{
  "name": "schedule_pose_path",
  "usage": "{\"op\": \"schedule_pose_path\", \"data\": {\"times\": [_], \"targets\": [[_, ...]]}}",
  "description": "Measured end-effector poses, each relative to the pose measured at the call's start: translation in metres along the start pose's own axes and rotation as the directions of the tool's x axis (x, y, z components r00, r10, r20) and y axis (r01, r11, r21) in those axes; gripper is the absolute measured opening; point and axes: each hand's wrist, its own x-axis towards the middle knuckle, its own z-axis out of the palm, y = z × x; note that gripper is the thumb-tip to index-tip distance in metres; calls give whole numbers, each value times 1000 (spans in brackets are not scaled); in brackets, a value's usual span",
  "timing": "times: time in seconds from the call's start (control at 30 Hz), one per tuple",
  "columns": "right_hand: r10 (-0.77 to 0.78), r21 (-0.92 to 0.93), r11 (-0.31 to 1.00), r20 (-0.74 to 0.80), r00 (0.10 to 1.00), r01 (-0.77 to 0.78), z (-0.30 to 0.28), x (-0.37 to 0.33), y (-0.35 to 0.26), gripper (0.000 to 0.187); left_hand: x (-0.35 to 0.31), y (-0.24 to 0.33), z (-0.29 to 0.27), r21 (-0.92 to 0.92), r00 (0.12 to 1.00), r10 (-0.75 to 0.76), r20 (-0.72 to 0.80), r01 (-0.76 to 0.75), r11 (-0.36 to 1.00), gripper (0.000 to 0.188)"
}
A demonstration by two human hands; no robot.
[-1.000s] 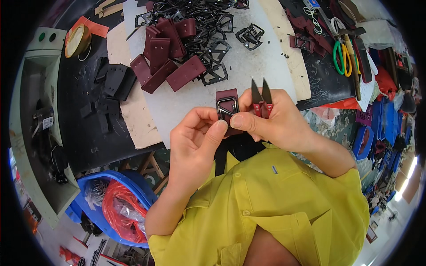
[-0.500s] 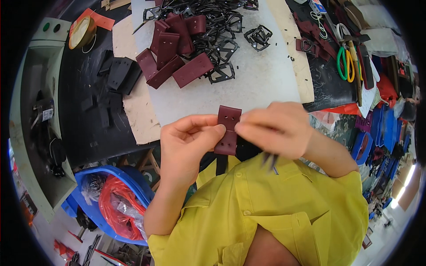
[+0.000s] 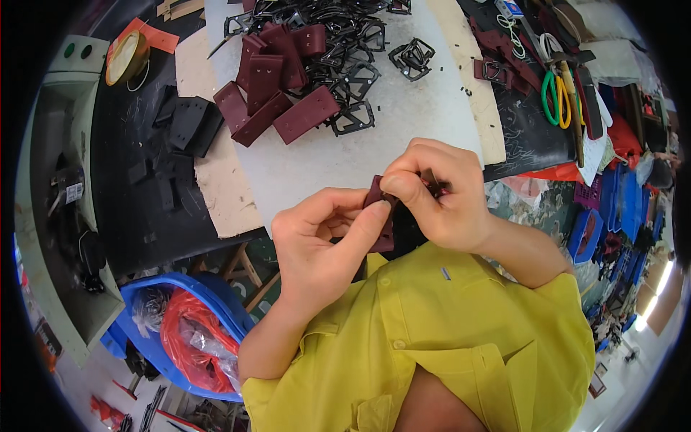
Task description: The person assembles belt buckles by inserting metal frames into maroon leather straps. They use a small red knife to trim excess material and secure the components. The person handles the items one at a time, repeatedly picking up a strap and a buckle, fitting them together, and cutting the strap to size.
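Observation:
Close to my chest, my left hand (image 3: 317, 248) pinches a maroon leather strip (image 3: 384, 240) between thumb and fingers. The strip is tilted, seen partly edge-on, and largely covered by my fingers. My right hand (image 3: 453, 209) is closed, its thumb and forefinger pressed on the strip's upper part. A small dark piece (image 3: 431, 177) shows among its curled fingers; its kind cannot be made out. Beyond my hands lies a pile of folded maroon leather strips (image 3: 306, 115) with punched holes. Black metal buckles (image 3: 353, 119) are heaped beside and behind them.
A pale board (image 3: 425, 108) covers the middle of the black table (image 3: 129, 223). Black leather pieces (image 3: 194, 122) lie at left, near a round container (image 3: 128, 57). Scissors with green and yellow handles (image 3: 551, 104) lie at right. Below left stands a blue tub (image 3: 137, 331) with plastic bags.
My right hand has turned and closed its thumb and forefinger on the strip's upper part. The strip, facing me flat before, is now tilted. My left hand keeps its pinch.

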Motion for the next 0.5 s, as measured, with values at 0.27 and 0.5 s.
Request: {"op": "schedule_pose_path", "data": {"times": [0.27, 0.5], "targets": [[-410, -373, 827, 112, 905, 421, -27, 2, 1, 37, 3, -2, -22, -171, 976, -216, -15, 210, 963, 18], [-497, -380, 740, 247, 832, 555, -29, 2, -2, 27, 2, 0, -21, -188, 970, -237, 53, 243, 952, 15]]}}
